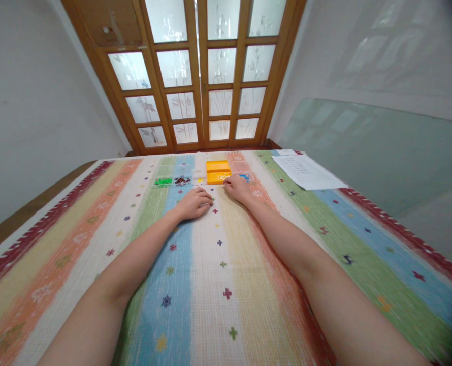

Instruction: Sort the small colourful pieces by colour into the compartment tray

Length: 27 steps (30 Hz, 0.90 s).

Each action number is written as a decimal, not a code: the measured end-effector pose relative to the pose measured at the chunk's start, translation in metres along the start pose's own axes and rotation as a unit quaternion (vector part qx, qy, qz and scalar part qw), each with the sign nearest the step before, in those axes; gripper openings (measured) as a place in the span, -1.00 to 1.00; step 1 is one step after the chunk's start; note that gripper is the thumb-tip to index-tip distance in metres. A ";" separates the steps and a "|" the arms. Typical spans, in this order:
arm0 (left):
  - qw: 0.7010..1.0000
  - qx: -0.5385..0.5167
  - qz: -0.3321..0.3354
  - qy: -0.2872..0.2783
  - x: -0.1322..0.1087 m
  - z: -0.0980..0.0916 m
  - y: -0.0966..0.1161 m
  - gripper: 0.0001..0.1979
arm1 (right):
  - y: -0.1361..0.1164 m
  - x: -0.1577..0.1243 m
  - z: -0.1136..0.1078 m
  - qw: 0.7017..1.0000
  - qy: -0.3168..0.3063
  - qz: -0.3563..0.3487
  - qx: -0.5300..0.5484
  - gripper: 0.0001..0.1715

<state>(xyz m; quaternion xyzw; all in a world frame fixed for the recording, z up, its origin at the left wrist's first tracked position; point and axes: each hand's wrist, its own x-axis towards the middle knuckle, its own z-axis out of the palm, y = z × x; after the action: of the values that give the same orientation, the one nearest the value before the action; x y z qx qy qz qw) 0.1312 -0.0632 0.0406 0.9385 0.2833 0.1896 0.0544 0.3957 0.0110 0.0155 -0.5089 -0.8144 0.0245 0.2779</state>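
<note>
My left hand [196,203] rests on the striped cloth, fingers curled and apart, with nothing visible in it. My right hand [236,187] is at the lower right corner of an open yellow box [218,166], its fingertips pressed together; anything between them is too small to make out. White pieces [223,177] lie in the box's near half. Left of the box are clear containers with green pieces [163,181], dark brown pieces [182,181] and a few yellow pieces [200,180]. Blue pieces [244,177] sit in another clear container, just beyond my right hand.
The table wears a striped, patterned cloth [206,284]. A printed white paper [305,172] lies at the far right. Beyond the table's far edge stand wooden doors [202,101] with glass panes, and a glass sheet [363,147] is to the right.
</note>
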 end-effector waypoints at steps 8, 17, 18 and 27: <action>0.999 0.027 0.001 -0.032 0.001 0.000 0.001 -0.63 | 0.001 0.000 0.002 1.000 0.002 0.001 -0.006 -0.69; 0.999 0.031 -0.012 -0.020 0.001 0.005 -0.001 -0.59 | 0.003 0.000 0.004 1.000 0.007 -0.007 -0.008 -0.69; 0.999 0.031 -0.012 -0.019 0.001 0.005 -0.001 -0.59 | 0.003 0.000 0.004 1.000 0.008 -0.007 -0.008 -0.69; 0.999 0.022 -0.023 -0.009 0.001 0.008 -0.006 -0.64 | -0.002 -0.001 -0.001 1.000 -0.008 0.004 -0.004 -0.68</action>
<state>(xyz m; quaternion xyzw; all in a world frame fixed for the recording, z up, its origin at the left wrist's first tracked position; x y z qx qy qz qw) 0.1323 -0.0579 0.0322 0.9344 0.3084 0.1738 0.0408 0.3949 0.0093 0.0163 -0.5133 -0.8143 0.0265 0.2695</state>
